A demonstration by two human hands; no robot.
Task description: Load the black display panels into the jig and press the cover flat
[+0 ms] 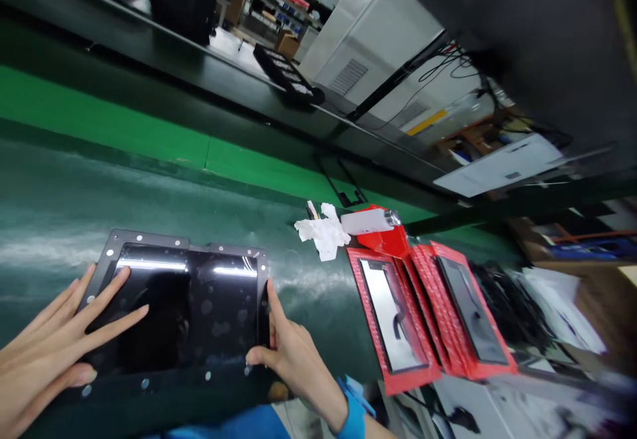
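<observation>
Glossy black rectangular glass-faced panel [219, 319], left hand [64, 343] splayed across it, right hand [293, 353] gripping its edge, underside hidden from here

Dk green bench [311, 306], brighter green strip [109, 104] behind; grey-white cabinet [383, 24] w/ vent [349, 77] beyond, shelves [279, 2] in bkgd

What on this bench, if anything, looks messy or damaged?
Pale blotches mark the right half of the dark panel, odd on an otherwise glossy surface; smudges or reflections, I can't tell. The crumpled white wad beside the bottle looks untidy. Nothing appears clearly broken.
</observation>
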